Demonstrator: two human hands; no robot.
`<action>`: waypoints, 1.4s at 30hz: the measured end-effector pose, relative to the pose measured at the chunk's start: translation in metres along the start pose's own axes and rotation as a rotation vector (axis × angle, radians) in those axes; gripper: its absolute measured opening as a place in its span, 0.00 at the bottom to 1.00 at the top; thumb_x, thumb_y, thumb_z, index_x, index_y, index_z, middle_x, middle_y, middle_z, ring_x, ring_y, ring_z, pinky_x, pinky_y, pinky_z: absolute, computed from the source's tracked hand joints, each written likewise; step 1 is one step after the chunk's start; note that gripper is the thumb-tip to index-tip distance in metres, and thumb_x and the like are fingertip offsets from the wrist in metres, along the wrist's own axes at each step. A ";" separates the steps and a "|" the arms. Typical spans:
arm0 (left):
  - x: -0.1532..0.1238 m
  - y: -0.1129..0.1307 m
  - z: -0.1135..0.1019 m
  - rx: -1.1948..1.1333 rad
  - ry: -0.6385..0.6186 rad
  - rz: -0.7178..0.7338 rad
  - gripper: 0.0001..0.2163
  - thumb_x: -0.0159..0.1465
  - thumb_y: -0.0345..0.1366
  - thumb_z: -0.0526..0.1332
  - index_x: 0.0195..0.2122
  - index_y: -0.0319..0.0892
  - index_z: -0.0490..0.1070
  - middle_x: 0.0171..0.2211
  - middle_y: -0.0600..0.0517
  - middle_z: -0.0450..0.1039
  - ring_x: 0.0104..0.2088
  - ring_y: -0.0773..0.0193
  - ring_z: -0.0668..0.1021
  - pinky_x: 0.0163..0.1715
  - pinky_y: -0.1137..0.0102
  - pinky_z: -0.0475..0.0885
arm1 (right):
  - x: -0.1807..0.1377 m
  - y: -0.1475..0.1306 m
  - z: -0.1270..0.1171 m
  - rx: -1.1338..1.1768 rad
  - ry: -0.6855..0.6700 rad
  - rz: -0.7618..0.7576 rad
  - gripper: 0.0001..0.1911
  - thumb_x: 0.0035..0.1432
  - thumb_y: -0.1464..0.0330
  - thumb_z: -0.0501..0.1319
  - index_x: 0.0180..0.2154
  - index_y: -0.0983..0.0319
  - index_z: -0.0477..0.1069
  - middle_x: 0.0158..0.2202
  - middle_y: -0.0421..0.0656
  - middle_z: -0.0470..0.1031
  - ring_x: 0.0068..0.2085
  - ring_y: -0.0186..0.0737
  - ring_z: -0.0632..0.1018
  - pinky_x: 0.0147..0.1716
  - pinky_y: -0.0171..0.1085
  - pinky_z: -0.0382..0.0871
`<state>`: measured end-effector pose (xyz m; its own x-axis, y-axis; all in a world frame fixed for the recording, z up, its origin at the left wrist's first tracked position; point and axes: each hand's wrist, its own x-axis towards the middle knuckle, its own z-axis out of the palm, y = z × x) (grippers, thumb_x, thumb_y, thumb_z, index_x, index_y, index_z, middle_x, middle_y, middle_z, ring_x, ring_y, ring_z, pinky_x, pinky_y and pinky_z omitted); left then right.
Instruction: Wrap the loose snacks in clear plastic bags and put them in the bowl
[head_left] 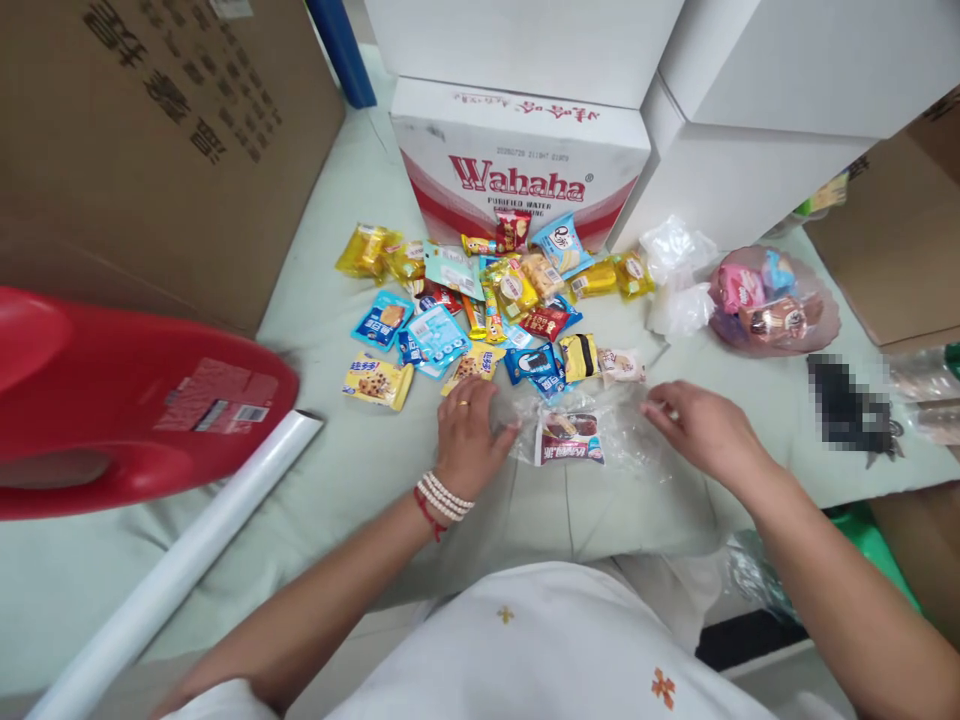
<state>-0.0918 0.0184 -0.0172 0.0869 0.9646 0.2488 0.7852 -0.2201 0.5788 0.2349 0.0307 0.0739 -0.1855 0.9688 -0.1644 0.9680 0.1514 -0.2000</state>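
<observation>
A clear plastic bag (626, 432) lies spread between my hands on the cloth-covered table. A brown-and-white snack packet (568, 438) lies at the bag; I cannot tell whether it is inside or on top. My left hand (471, 435), with a ring and beaded bracelet, rests to the left, fingers stretched over the lower edge of a yellow cookie packet (474, 366) and thumb apart near the bag. On the other side, my right hand (701, 428) pinches the bag's edge between thumb and fingers. Several wrapped snacks, including a blue packet (382, 320), are heaped just beyond.
A Wahaha carton (517, 165) stands behind the heap. To the right are crumpled clear bags (679, 260), a pink scalloped dish (817, 325) of snacks and a blurred dark item (851, 400). A red plastic object (135, 390) and white tube (187, 550) lie left.
</observation>
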 end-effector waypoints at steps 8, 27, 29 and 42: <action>0.004 0.011 0.005 -0.075 -0.051 0.042 0.37 0.65 0.42 0.63 0.73 0.44 0.49 0.60 0.40 0.73 0.59 0.46 0.75 0.58 0.53 0.68 | 0.081 -0.061 0.008 -0.065 0.044 -0.749 0.14 0.66 0.72 0.60 0.50 0.57 0.79 0.61 0.49 0.73 0.69 0.58 0.62 0.67 0.58 0.54; 0.025 0.009 -0.031 -0.231 -0.432 -0.313 0.12 0.60 0.41 0.59 0.26 0.40 0.76 0.22 0.52 0.72 0.26 0.63 0.72 0.29 0.69 0.61 | -0.023 -0.079 0.060 0.062 -0.075 -0.530 0.31 0.67 0.78 0.53 0.69 0.56 0.62 0.50 0.50 0.72 0.48 0.47 0.73 0.45 0.39 0.70; 0.024 0.013 -0.038 -0.454 -0.508 -0.416 0.14 0.58 0.45 0.60 0.23 0.40 0.74 0.20 0.53 0.70 0.23 0.65 0.69 0.27 0.70 0.61 | -0.025 -0.075 0.069 0.119 -0.015 -0.514 0.33 0.67 0.79 0.54 0.69 0.53 0.62 0.51 0.49 0.71 0.48 0.47 0.71 0.47 0.42 0.71; 0.020 0.090 -0.002 -0.202 -0.446 -0.070 0.14 0.67 0.36 0.54 0.38 0.45 0.81 0.39 0.48 0.83 0.42 0.56 0.81 0.43 0.66 0.71 | -0.039 -0.048 0.065 0.485 0.096 -0.516 0.22 0.72 0.66 0.57 0.64 0.56 0.68 0.62 0.53 0.70 0.62 0.50 0.71 0.61 0.53 0.69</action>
<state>-0.0209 0.0180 0.0417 0.3274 0.9363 -0.1272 0.6678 -0.1341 0.7322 0.1845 -0.0273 0.0274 -0.5626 0.8133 0.1486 0.5721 0.5127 -0.6402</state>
